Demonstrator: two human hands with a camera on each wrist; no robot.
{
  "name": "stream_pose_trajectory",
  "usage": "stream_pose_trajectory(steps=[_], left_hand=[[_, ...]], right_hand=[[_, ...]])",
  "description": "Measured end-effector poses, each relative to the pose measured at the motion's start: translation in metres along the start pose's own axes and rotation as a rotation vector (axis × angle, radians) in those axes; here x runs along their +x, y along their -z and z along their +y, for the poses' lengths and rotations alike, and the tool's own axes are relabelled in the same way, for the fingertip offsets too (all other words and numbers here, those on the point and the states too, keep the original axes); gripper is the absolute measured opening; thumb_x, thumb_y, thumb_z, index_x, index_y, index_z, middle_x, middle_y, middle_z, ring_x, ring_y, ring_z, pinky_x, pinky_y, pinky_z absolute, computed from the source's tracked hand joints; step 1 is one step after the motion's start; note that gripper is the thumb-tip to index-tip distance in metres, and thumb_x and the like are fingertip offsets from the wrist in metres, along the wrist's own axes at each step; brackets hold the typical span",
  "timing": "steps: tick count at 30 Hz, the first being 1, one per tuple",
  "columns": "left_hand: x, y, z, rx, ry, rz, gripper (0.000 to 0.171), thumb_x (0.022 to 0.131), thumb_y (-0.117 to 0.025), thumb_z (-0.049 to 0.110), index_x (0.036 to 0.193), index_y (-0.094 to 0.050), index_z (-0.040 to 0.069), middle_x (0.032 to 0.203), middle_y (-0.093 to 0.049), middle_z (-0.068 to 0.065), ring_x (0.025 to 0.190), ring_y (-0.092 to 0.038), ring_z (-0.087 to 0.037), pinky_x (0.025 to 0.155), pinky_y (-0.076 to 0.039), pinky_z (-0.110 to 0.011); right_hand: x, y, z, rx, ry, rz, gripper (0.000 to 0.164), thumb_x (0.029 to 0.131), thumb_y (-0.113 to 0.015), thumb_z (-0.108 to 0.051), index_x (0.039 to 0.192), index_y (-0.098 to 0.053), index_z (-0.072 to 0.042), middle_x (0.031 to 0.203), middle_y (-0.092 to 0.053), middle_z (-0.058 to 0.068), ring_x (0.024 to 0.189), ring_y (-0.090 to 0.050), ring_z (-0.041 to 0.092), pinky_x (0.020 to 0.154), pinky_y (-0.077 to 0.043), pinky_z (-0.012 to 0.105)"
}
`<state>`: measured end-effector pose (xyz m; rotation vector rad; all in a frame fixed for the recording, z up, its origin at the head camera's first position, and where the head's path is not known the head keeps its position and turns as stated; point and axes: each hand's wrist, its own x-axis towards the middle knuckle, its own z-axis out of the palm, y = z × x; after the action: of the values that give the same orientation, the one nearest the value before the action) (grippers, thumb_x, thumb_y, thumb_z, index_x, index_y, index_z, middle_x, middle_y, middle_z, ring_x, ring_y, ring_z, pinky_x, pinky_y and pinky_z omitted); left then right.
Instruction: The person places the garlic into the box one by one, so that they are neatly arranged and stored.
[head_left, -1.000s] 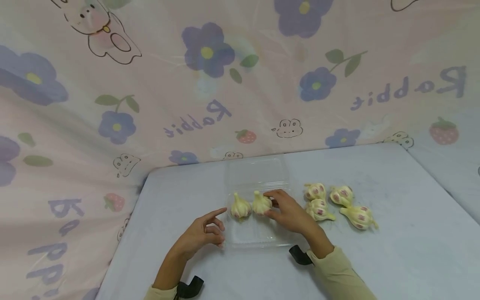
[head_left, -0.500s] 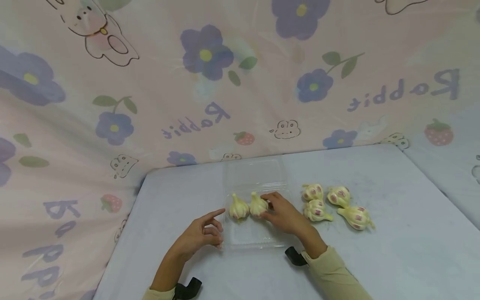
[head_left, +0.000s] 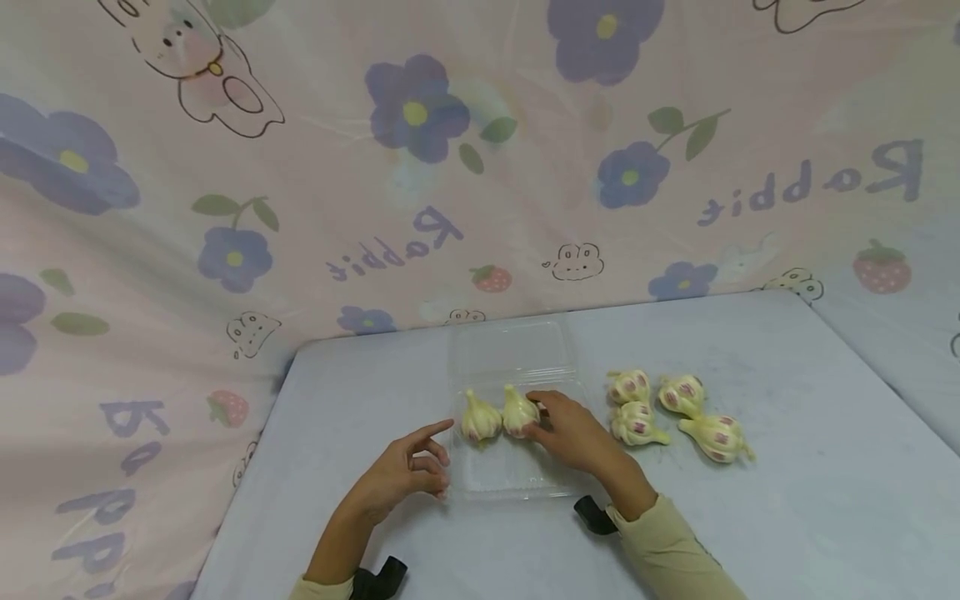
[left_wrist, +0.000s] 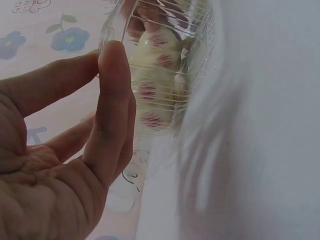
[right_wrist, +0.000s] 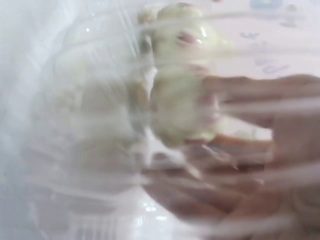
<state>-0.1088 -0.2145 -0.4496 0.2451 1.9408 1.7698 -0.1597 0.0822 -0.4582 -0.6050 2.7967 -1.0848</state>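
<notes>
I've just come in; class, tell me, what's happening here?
A person's right grip holds a round, pale, purple-marked garlic bulb inside a clear, rectangular plastic box, beside another bulb. Their left grip is at the box's left edge. The lid lies open; four more bulbs sit outside on the white-covered table.

2 mirrored "Rabbit" prints (head_left: 797,182) on pink cloth (head_left: 525,192), cut-off letters (head_left: 93,508) at left

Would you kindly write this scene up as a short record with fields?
Centre: clear plastic hinged box, lid open
Inside: two pale, rounded, purple-marked garlic bulbs, side by side
Outside: four similar bulbs on the white-covered table, right of the box
Right hand: holds the right-hand bulb inside
Left hand: at the box's left edge, contact unclear
</notes>
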Motion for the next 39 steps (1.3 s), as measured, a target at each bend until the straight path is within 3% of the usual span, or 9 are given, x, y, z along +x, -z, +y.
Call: stream_pose_trajectory(steps=[16, 25, 32, 39], left_hand=[[0.001, -0.001, 0.000, 0.020, 0.000, 0.010, 0.086, 0.085, -0.072, -0.002, 0.158, -0.028, 0.011, 0.109, -0.049, -0.009, 0.080, -0.064, -0.012, 0.075, -0.061, -0.035], [0.002, -0.001, -0.003, 0.002, 0.000, 0.014, 0.087, 0.084, -0.073, -0.003, 0.157, -0.028, 0.010, 0.108, -0.049, -0.009, 0.078, -0.064, -0.011, 0.074, -0.062, -0.034], [0.002, -0.002, -0.003, -0.008, -0.004, 0.019, 0.088, 0.083, -0.072, -0.004, 0.157, -0.027, 0.008, 0.108, -0.049, -0.008, 0.077, -0.063, -0.010, 0.072, -0.062, -0.033], [0.001, -0.002, 0.001, 0.008, -0.001, 0.011, 0.087, 0.084, -0.071, -0.004, 0.157, -0.027, 0.008, 0.108, -0.049, -0.008, 0.077, -0.063, -0.009, 0.072, -0.061, -0.032]], right_hand=[[-0.001, 0.003, -0.001, 0.000, 0.010, -0.006, 0.055, 0.094, -0.068, -0.020, 0.141, -0.050, 0.002, 0.139, -0.054, 0.019, 0.113, -0.065, 0.032, 0.095, -0.055, 0.046], [-0.006, 0.011, -0.008, -0.069, 0.015, 0.038, 0.057, 0.094, -0.069, -0.024, 0.143, -0.049, -0.001, 0.139, -0.055, 0.018, 0.112, -0.064, 0.030, 0.091, -0.056, 0.046], [-0.025, 0.041, 0.000, 0.036, -0.002, 0.013, 0.057, 0.097, -0.065, -0.032, 0.147, -0.047, -0.011, 0.145, -0.051, 0.014, 0.120, -0.062, 0.036, 0.094, -0.056, 0.050], [-0.050, 0.084, 0.022, 0.046, 0.034, 0.071, 0.053, 0.098, -0.063, -0.037, 0.143, -0.052, -0.012, 0.140, -0.057, 0.013, 0.118, -0.061, 0.039, 0.093, -0.055, 0.052]])
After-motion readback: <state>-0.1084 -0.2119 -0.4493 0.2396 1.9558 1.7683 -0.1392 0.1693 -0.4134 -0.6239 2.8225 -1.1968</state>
